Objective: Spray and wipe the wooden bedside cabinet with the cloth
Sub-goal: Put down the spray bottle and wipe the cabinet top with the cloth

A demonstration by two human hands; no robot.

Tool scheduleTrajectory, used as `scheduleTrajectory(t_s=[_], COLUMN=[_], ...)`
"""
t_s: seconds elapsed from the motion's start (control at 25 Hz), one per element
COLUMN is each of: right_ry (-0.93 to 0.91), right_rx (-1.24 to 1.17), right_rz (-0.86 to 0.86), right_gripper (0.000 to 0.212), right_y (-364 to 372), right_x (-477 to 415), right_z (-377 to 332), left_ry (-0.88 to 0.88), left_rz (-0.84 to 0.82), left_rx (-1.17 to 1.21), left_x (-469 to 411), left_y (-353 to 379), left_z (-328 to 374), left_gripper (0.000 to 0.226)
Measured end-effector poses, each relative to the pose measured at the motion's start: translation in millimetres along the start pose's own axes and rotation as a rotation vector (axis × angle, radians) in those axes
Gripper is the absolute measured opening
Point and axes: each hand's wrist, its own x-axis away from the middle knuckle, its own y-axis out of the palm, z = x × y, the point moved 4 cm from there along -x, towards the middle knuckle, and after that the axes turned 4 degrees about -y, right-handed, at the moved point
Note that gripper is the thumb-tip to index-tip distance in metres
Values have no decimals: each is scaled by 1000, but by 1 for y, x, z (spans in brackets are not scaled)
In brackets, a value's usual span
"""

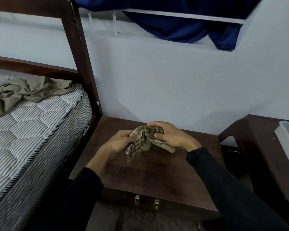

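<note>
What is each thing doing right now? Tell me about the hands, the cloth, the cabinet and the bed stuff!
left hand: closed on the cloth
right hand: closed on the cloth
cloth: bunched up, held over the cabinet top
cabinet: shut, top smeared and scratched
mattress: bare, no sheet
olive fabric: crumpled on the mattress
blue curtain: hanging bunched

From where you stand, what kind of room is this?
Most likely a bedroom: a striped mattress on a dark wooden bed frame, a bedside cabinet beside it, and a blue curtain above.

checked cloth — crumpled, bunched over the dark wooden bedside cabinet — its top streaked.
</note>
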Motion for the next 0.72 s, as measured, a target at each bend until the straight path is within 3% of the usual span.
scheduleTrajectory(t_s=[0.08, 0.2, 0.28, 0.36, 0.44, 0.56, 0.72], right_ry=[26, 226, 300, 315, 310, 310, 241], right_rx=[252, 533, 577, 615, 623, 529, 352], right_rz=[-109, -378, -288, -99, -172, -265, -149], right_gripper=[43, 35, 30, 50, 58, 35, 12], right_y=[-12, -8, 3, 19, 45, 68, 53], right_x=[12, 32, 37, 33, 29, 26, 18], right_z=[4, 14, 20, 28, 37, 48, 47], left_ry=[-55, -157, -143, -76, -14, 23, 37], left_rz=[-36, -125, -17, 113, 107, 44, -15], left_rx=[-150, -651, -800, -788, -838, -1055, -1215], left_x=[-2, -7, -9, -8, -9, -10, -16], left_y=[-3, -6, -12, -15, -8, 14, 32], left_z=[4, -8, -18, -23, -27, -36, -32], left_gripper=[33, 37, 34, 34, 41, 53, 23])
